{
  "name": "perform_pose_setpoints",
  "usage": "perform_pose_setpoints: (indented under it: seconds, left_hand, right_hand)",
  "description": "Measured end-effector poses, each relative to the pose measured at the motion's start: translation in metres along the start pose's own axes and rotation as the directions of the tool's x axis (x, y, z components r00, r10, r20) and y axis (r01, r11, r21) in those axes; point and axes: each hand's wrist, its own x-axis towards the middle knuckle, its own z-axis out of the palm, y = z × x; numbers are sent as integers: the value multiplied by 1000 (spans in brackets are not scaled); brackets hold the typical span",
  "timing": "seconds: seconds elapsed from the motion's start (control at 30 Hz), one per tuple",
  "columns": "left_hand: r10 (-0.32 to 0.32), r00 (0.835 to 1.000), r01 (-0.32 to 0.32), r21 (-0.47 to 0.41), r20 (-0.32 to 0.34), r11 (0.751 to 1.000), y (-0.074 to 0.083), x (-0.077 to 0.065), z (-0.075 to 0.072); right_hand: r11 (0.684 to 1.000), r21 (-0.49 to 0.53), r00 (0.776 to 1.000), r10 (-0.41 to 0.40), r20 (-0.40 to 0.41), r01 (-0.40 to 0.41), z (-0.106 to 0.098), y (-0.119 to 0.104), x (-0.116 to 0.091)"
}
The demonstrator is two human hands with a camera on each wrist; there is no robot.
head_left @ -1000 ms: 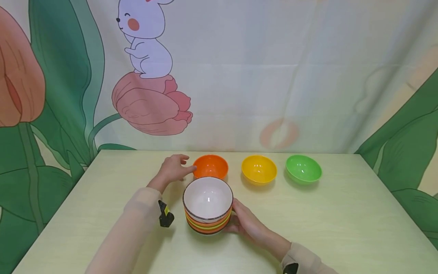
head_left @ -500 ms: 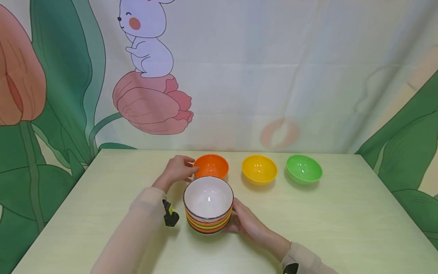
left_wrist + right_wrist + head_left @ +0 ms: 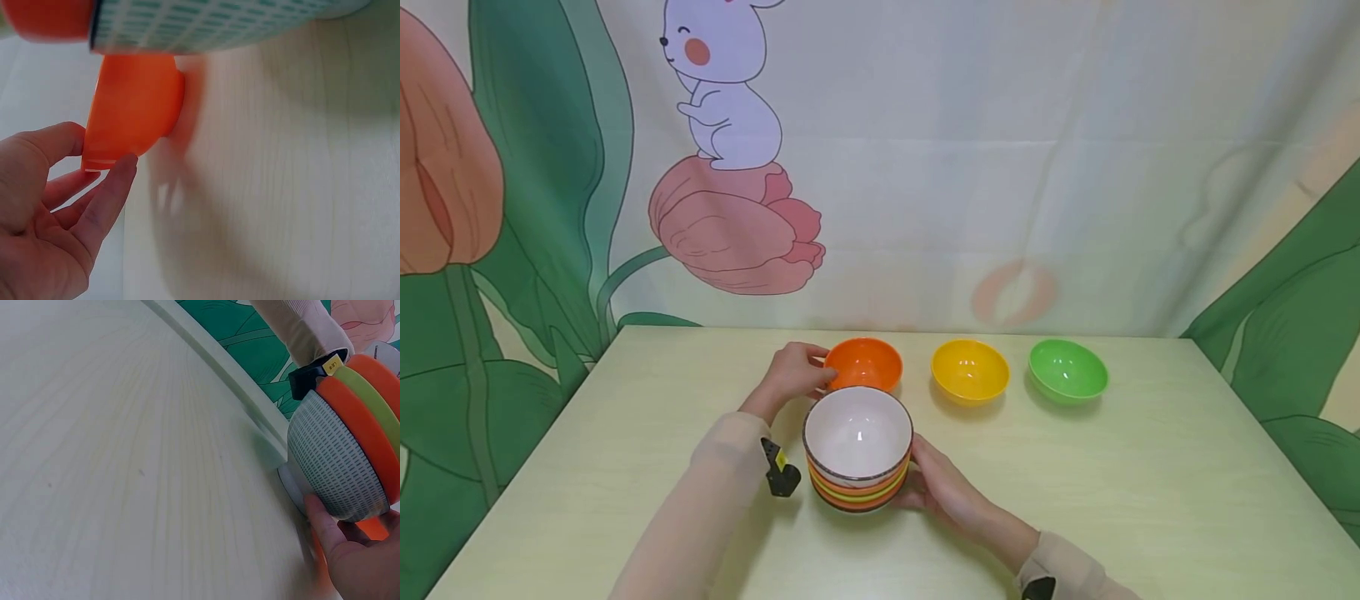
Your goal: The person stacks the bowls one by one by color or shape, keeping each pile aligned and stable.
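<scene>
My left hand (image 3: 793, 371) pinches the left rim of an orange bowl (image 3: 867, 360) between thumb and fingers; the left wrist view shows the fingertips (image 3: 128, 161) on its wall. In front of it is a stack of nested bowls (image 3: 857, 446), white inside at the top, with orange and yellow-green layers beneath. My right hand (image 3: 951, 492) holds the stack by its right side. In the right wrist view the lowest bowl (image 3: 334, 462) carries a dashed pattern, and a finger (image 3: 322, 519) lies against it near the foot. The stack hides the orange bowl's front.
To the right of the orange bowl stand a yellow bowl (image 3: 970, 371) and a green bowl (image 3: 1067, 371), in a row near the back edge of the pale wooden table (image 3: 1150, 500). Behind the table hangs a printed cloth (image 3: 910, 167) with a rabbit and tulips.
My left hand has moved slightly right and its fingers have closed on the orange bowl's rim. My right hand and the stack stay in place.
</scene>
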Motion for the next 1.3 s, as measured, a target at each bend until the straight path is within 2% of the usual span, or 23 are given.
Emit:
perform_pose_setpoints:
  seconds: [0.33, 1.0, 1.3]
  left_hand:
    - [-16, 1000, 16, -35, 16, 999, 1, 1, 0]
    - [-69, 997, 66, -73, -28, 995, -1, 5, 3]
    - [-63, 998, 61, -84, -20, 995, -3, 8, 2]
  right_hand:
    - [1000, 7, 1000, -1, -4, 1, 0, 0, 0]
    - [1000, 25, 1000, 3, -16, -3, 0, 1, 1]
    - [1000, 19, 1000, 12, -17, -12, 1, 0, 1]
